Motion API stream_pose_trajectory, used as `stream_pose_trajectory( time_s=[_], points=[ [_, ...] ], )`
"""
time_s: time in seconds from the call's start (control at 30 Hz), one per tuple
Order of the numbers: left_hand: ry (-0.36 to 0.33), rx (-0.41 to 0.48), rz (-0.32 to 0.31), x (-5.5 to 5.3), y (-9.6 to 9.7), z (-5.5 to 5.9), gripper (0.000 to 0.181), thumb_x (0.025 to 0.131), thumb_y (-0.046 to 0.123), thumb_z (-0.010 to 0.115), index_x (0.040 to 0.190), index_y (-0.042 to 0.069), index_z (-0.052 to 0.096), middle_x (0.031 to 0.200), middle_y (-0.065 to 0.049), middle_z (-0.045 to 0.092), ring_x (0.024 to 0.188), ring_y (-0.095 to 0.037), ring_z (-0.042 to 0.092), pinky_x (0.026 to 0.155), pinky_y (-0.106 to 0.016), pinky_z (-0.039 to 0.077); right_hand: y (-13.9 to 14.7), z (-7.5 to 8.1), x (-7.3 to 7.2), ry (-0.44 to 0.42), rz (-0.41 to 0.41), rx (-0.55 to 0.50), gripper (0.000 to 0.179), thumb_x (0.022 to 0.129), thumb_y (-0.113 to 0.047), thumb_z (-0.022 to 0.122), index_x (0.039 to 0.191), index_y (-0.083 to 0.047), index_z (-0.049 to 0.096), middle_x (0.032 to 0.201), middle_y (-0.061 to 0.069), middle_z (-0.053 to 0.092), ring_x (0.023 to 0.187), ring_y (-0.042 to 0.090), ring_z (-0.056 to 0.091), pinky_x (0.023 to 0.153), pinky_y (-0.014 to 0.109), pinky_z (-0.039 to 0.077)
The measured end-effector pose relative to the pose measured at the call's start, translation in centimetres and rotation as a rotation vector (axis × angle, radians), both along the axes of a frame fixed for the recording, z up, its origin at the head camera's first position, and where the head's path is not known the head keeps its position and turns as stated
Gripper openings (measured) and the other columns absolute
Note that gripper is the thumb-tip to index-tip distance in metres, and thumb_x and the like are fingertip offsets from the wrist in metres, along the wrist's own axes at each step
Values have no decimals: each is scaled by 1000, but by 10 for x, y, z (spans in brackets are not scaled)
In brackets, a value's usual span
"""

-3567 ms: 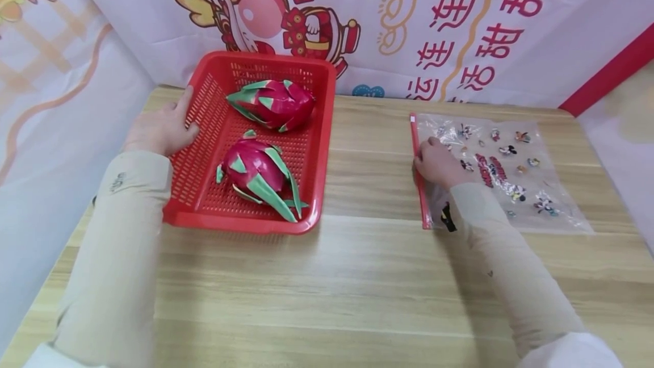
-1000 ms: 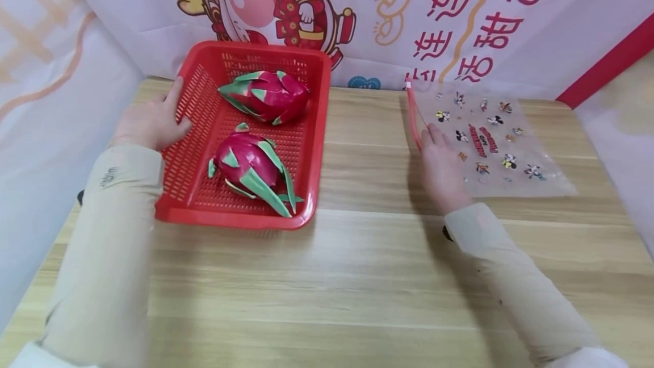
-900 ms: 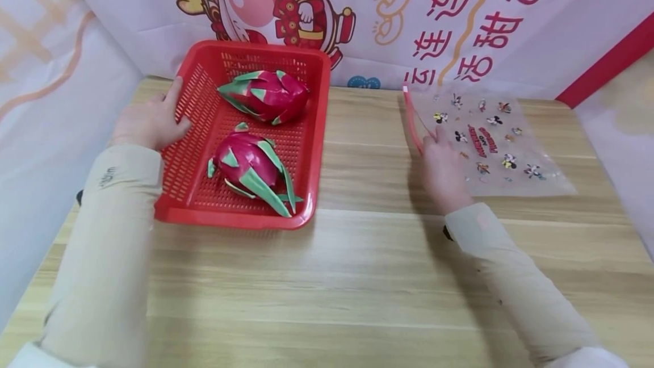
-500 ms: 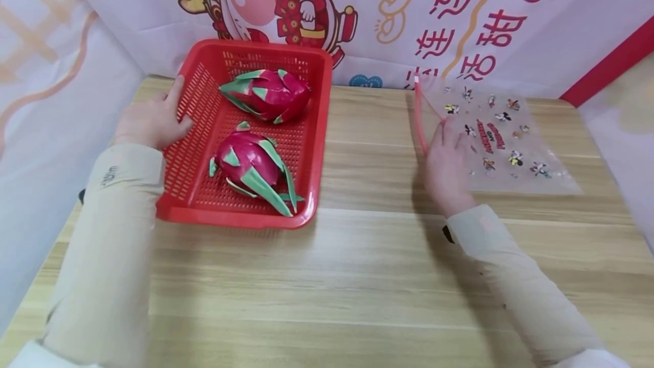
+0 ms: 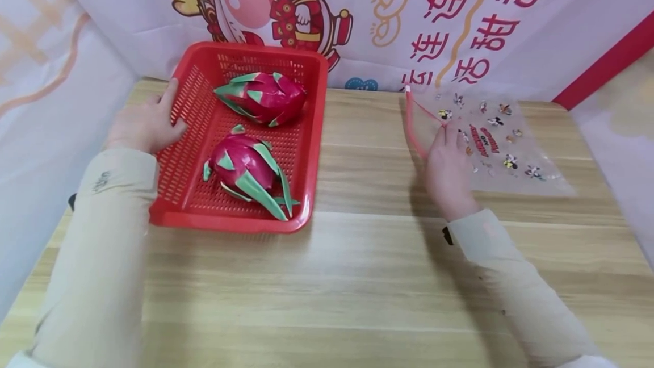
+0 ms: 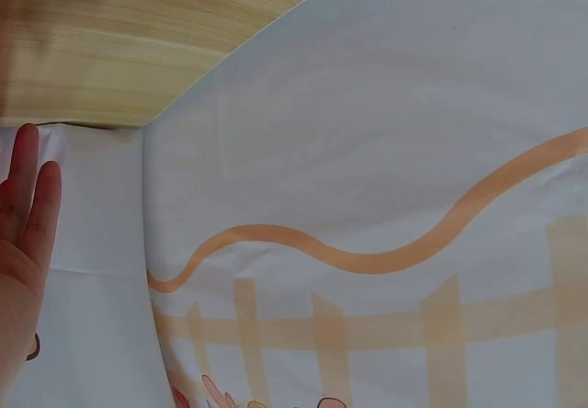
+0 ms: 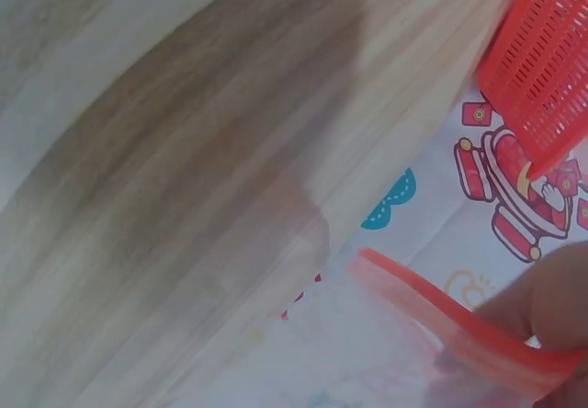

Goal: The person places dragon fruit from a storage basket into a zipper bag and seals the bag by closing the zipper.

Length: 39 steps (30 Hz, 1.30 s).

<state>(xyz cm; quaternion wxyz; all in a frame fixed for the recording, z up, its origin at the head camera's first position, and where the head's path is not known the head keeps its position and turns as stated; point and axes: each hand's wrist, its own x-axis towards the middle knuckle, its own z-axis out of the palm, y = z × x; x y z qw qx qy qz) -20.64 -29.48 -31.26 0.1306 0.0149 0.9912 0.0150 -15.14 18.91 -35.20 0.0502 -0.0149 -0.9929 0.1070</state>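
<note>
Opening the clear bag (image 5: 503, 172) is probably done best with both edges of its mouth drawn apart. At right, one edge is pinched by the right hand (image 5: 445, 172); no contents are seen inside. At far left, the red basket (image 5: 219, 221) is touched on its left side by the left hand (image 5: 143, 124), fingers straight; inside are held a far dragon fruit (image 5: 276, 99) and a near dragon fruit (image 5: 242, 163).
</note>
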Motion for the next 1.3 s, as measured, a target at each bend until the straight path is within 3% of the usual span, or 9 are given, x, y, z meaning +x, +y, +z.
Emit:
stream_pose_trajectory(
  time_s=[0.1, 0.27, 0.4, 0.53, 0.63, 0.73, 0.93, 1.07, 1.3],
  points=[
    [-1, -4, 4, 1, -1, -1, 83, 94, 35, 40, 151, 15, -17, 139, -39, 33, 102, -58, 49, 79, -66, 45, 0, 0, 1, -16, 19, -41, 73, 87, -2, 57, 145, 14, 17, 155, 31, 12, 139, 52, 22, 106, 64, 32],
    [1, -10, 10, 1, 0, -1, 82, 94, 36, 39, 151, 16, -17, 138, -39, 35, 98, -57, 51, 78, -66, 46, 1, 3, 4, -79, -9, -169, 85, 75, 15, 52, 146, 15, 5, 153, 36, -15, 142, 52, 9, 114, 58, 21],
    [-5, -11, 17, 0, 0, -1, 82, 95, 36, 39, 150, 16, -18, 138, -39, 34, 99, -57, 51, 79, -66, 45, 3, 5, 5, -97, -27, -174, 91, 68, 17, 54, 145, 17, 5, 152, 39, -8, 142, 52, 11, 115, 57, 21],
    [-18, -11, 26, 0, -1, 0, 82, 95, 36, 39, 150, 16, -18, 139, -39, 32, 99, -57, 50, 79, -66, 45, 3, 3, 4, -32, 1, -157, 80, 81, 5, 56, 144, 18, 9, 149, 41, 12, 139, 54, 19, 116, 58, 19],
    [-24, -12, 32, 0, -1, 0, 82, 95, 36, 39, 150, 17, -19, 140, -39, 32, 99, -57, 50, 80, -66, 45, 3, 1, 2, -18, 15, -168, 75, 91, -7, 54, 145, 17, 8, 150, 40, 14, 140, 53, 18, 117, 59, 16],
    [-30, -23, 31, 0, -1, 0, 82, 95, 36, 38, 150, 17, -19, 140, -39, 32, 99, -57, 50, 80, -66, 45, 4, 0, 2, -72, -2, -162, 81, 92, -13, 55, 147, 13, 1, 153, 37, 6, 141, 54, 10, 117, 62, 11],
    [-29, -28, 20, -1, 0, 0, 81, 95, 36, 37, 150, 16, -20, 140, -40, 30, 105, -58, 48, 83, -66, 44, 3, -3, 4, -196, -67, -80, 92, 94, -25, 55, 149, 4, -13, 155, 23, -23, 139, 58, -10, 103, 79, 1],
    [-20, -29, 14, -2, 1, 0, 82, 95, 36, 38, 150, 15, -18, 140, -39, 31, 105, -59, 47, 82, -66, 45, 3, -6, 5, -185, -83, -76, 94, 91, -12, 56, 148, 0, -18, 153, 15, -33, 138, 58, -14, 100, 81, 3],
    [-16, -26, 20, -1, 0, -1, 82, 94, 35, 39, 150, 14, -18, 140, -40, 31, 103, -59, 48, 81, -65, 45, 2, -7, 7, -124, -72, -65, 95, 92, -18, 58, 149, -1, -17, 154, 14, -32, 139, 58, -7, 104, 76, 14]
  ],
)
